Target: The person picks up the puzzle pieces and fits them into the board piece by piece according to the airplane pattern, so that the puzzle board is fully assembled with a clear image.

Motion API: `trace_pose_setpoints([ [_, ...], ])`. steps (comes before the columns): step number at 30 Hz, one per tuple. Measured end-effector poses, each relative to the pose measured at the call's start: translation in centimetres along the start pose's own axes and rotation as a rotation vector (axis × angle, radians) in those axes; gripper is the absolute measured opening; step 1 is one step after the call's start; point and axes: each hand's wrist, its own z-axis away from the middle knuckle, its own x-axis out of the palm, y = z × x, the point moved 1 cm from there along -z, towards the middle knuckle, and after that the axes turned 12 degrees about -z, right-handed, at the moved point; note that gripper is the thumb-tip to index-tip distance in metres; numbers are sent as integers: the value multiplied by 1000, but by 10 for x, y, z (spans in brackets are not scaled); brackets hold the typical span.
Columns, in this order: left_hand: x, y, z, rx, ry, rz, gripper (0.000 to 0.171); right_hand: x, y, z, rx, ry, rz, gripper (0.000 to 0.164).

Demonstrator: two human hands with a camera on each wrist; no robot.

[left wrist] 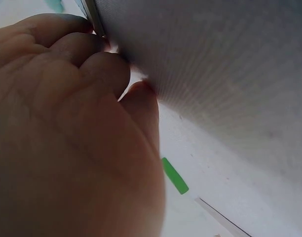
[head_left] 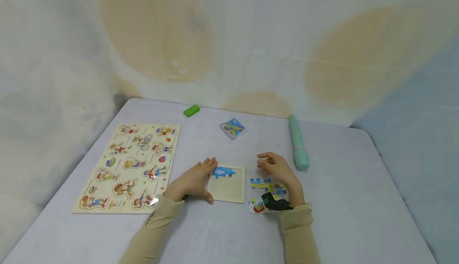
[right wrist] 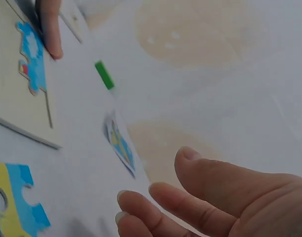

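A small wooden puzzle tray [head_left: 229, 190] lies flat in front of me. Joined blue jigsaw pieces [head_left: 223, 172] fill its upper left part, also seen in the right wrist view [right wrist: 33, 57]. My left hand [head_left: 195, 179] rests at the tray's left edge, fingers extended and thumb spread near the lower corner. To the right of the tray, my right hand [head_left: 281, 172] hovers with loosely bent fingers; its thumb [right wrist: 200, 173] stands apart from them and nothing shows between. Below it lie loose yellow-and-blue jigsaw pieces [head_left: 265, 185], partly hidden by the hand and wrist, and a piece with red [head_left: 257, 207].
A large wooden board with cartoon figures [head_left: 114, 211] lies on the left, close to my left forearm. Behind the tray are a small picture card [head_left: 234, 128] and a green block [head_left: 191, 111]. A long mint-green tapered thing [head_left: 297, 144] lies on the right.
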Motion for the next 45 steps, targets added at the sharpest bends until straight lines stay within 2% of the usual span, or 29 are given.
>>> trace_pose_setpoints([
  [4,-1,1,1,10,3,0,120,-18,5,8,9,42,-4,41],
  [10,1,0,2,9,-5,-9,120,-27,9,18,50,57,129,39],
  [13,1,0,3,4,-5,-22,120,-26,7,21,85,51,195,39],
  [18,2,2,4,-3,-1,-15,120,-20,7,22,164,101,329,47],
  [21,2,2,5,-9,-7,-7,120,-15,9,20,178,135,393,51],
  [29,4,1,5,-11,2,-12,120,-9,9,16,166,198,445,56],
  [37,1,1,2,-1,1,-2,120,-8,7,9,131,231,357,29],
  [45,1,-1,0,0,6,-12,121,-1,2,1,54,196,178,29],
])
